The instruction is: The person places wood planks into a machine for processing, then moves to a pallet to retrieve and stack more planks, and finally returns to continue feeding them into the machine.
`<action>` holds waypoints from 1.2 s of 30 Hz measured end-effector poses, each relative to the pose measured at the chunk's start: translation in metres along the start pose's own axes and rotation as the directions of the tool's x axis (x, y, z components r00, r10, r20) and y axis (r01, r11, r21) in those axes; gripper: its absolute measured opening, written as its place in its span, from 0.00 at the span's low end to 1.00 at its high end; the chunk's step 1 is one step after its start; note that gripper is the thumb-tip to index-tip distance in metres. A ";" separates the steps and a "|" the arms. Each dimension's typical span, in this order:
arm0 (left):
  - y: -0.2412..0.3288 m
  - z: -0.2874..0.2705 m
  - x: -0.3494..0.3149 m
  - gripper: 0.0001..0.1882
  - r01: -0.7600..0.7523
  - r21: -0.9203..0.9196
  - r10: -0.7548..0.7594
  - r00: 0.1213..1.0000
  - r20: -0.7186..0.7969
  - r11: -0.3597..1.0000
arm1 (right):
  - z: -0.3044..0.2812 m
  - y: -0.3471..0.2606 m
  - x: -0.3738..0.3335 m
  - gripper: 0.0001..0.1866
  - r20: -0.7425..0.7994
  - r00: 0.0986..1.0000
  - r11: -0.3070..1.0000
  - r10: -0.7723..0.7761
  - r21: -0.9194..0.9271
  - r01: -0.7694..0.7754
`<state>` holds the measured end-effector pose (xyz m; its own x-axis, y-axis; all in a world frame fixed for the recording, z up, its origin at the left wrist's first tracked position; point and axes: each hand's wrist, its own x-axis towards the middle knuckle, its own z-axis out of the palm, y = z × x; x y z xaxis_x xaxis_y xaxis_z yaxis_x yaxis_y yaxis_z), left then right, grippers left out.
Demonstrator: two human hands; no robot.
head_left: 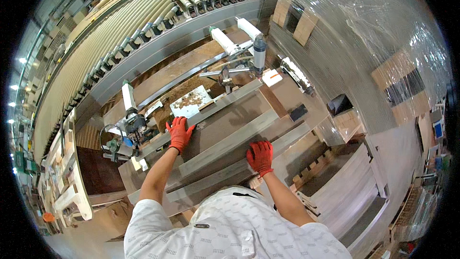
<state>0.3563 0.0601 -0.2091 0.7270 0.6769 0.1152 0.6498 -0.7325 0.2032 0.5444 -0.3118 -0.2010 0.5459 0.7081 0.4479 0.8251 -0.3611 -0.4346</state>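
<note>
Both my hands wear red gloves over a work table (225,123) with long grey wooden strips on it. My left hand (180,134), fingers spread, rests on the far strip (235,97), beside a white metal plate (191,100) scattered with sawdust. My right hand (260,157) lies over the near strip (292,136), its fingers stretched forward and the palm side hidden. Between the hands runs a middle strip (230,143), touched by neither. Toward the right end, a short brown wooden piece (273,100) lies crosswise beside a small dark block (298,112).
White pneumatic cylinders (224,41) and a grey upright cylinder (259,52) stand behind the table. Another cylinder assembly (135,120) is left of my left hand. A roller conveyor (139,24) curves along the back. A stack wrapped in clear film (345,33) stands at right.
</note>
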 end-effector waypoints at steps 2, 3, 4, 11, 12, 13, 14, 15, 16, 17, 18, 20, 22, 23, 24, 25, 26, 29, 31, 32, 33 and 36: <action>-0.002 0.004 0.006 0.29 -0.022 -0.022 0.022 1.000 -0.006 1.000 | 0.004 0.000 -0.002 0.15 -0.030 1.000 1.000 0.005 0.004 -0.004; -0.001 0.006 0.008 0.29 -0.027 -0.040 0.027 1.000 -0.005 0.999 | 0.002 -0.002 0.000 0.15 -0.017 1.000 1.000 0.012 0.001 -0.012; 0.003 0.010 0.010 0.29 -0.032 -0.058 0.032 0.999 -0.004 0.998 | 0.000 -0.005 0.001 0.15 -0.005 1.000 1.000 0.019 -0.001 -0.019; 0.016 0.005 0.017 0.30 -0.111 -0.043 0.113 0.993 0.042 0.993 | -0.001 0.001 0.000 0.16 -0.045 0.999 0.999 -0.007 0.040 0.009; 0.016 0.002 0.023 0.30 -0.119 -0.009 0.119 0.990 0.076 0.993 | 0.001 0.002 0.000 0.16 -0.046 0.999 0.999 -0.001 0.039 0.003; 0.018 0.001 0.026 0.31 -0.121 0.038 0.117 0.988 0.105 0.992 | 0.003 0.003 -0.001 0.16 -0.047 0.999 0.999 0.005 0.037 -0.004; 0.020 -0.001 0.026 0.31 -0.109 0.055 0.100 0.985 0.140 0.993 | 0.005 0.005 -0.002 0.17 -0.048 0.999 0.999 0.012 0.035 -0.010; 0.029 -0.007 0.029 0.31 -0.101 0.066 0.088 0.981 0.174 0.993 | 0.006 0.008 -0.002 0.16 -0.035 0.999 1.000 0.008 0.027 -0.007; 0.034 -0.011 0.030 0.32 -0.090 0.082 0.072 0.976 0.207 0.992 | 0.007 0.008 -0.003 0.16 -0.022 1.000 1.000 0.004 0.024 -0.003; 0.039 -0.015 0.034 0.32 -0.075 0.092 0.050 0.969 0.240 0.993 | 0.007 0.010 -0.004 0.16 -0.009 1.000 1.000 0.001 0.021 -0.001; 0.038 -0.017 0.035 0.33 -0.056 0.109 0.024 0.961 0.275 0.992 | 0.007 0.008 -0.005 0.16 -0.012 1.000 0.999 -0.005 0.038 0.005; 0.038 -0.019 0.036 0.35 -0.042 0.119 0.004 0.953 0.304 0.992 | 0.003 0.006 -0.007 0.16 -0.019 1.000 0.997 -0.012 0.071 0.013; 0.036 -0.022 0.036 0.38 -0.059 0.116 0.022 0.955 0.296 0.992 | 0.003 0.005 -0.006 0.17 -0.049 0.998 0.995 -0.035 0.095 0.040; 0.029 -0.016 0.036 0.41 -0.064 0.148 0.017 0.953 0.301 0.987 | 0.003 0.004 -0.006 0.17 -0.064 0.997 0.993 -0.046 0.106 0.053; 0.033 -0.017 0.038 0.42 -0.049 0.153 -0.003 0.946 0.324 0.987 | 0.002 0.006 -0.005 0.17 -0.044 0.997 0.991 -0.056 0.115 0.061; 0.036 -0.018 0.040 0.43 -0.035 0.159 -0.022 0.938 0.346 0.987 | 0.001 0.008 -0.005 0.17 -0.023 0.998 0.990 -0.067 0.124 0.069; 0.039 -0.018 0.042 0.43 -0.022 0.165 -0.041 0.929 0.368 0.986 | 0.000 0.009 -0.006 0.17 -0.003 0.997 0.988 -0.077 0.133 0.077; 0.042 -0.020 0.053 0.45 -0.007 0.203 -0.090 0.882 0.462 0.979 | -0.002 0.010 -0.006 0.18 -0.019 0.995 0.987 -0.097 0.128 0.099; 0.039 -0.019 0.056 0.45 -0.010 0.198 -0.088 0.873 0.479 0.980 | -0.003 0.009 -0.006 0.18 -0.045 0.994 0.987 -0.100 0.119 0.105; 0.036 -0.019 0.058 0.46 -0.012 0.196 -0.087 0.869 0.488 0.981 | -0.002 0.009 -0.005 0.18 -0.058 0.993 0.987 -0.102 0.115 0.109; 0.036 -0.018 0.060 0.46 -0.021 0.193 -0.084 0.851 0.519 0.981 | -0.003 0.009 -0.007 0.18 -0.056 0.994 0.987 -0.094 0.123 0.100; 0.032 -0.017 0.062 0.46 -0.025 0.224 -0.102 0.837 0.537 0.974 | -0.001 0.011 -0.008 0.17 -0.039 0.996 0.988 -0.081 0.129 0.086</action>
<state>0.4183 0.0804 -0.1786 0.6618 0.6024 -0.4463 0.6646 -0.7469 -0.0224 0.5491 -0.3218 -0.2086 0.4825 0.7106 0.5121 0.8429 -0.2176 -0.4921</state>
